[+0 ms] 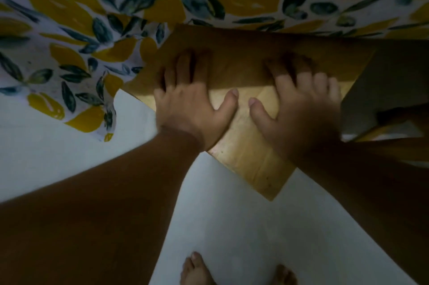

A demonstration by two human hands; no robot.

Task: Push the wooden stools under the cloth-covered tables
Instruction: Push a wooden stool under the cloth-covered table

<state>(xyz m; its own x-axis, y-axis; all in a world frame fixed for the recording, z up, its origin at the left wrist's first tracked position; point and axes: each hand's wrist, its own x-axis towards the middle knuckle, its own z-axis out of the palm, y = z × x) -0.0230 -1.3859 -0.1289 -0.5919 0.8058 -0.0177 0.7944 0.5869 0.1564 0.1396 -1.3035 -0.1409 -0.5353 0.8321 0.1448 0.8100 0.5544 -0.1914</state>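
Head view, dim light, slight motion blur.

Left hand (pixel 193 108): flat, palm down on the square light-wooden stool seat (pixel 246 145). Fingers spread and extended, thumb angled out to the right. Nothing is gripped; contact is by palm and finger pads only. Fingertips reach into the shadowed far half of the seat.

Right hand (pixel 299 110): same posture, flat and splayed on the seat, thumb angled left toward the left thumb. The two thumbs are near each other but apart. No grasp, only pressing contact.

Stool: one clearly visible. Its far edge lies beneath the hanging hem of the white tablecloth printed with yellow lemons and dark green leaves (pixel 69 29); the near corner still projects out over the pale floor (pixel 232 226). The seat is turned diagonally to the view, one corner pointing toward the person. To the right of the stool, a second wooden surface (pixel 392 80) sits in shadow; cannot tell whether it is another stool or part of the table.

Counts: two hands, two bare forearms, one stool confirmed, one cloth. Two bare feet at the bottom edge, the left foot (pixel 197 270) and the right foot (pixel 284 275), standing on the floor well apart from the stool.
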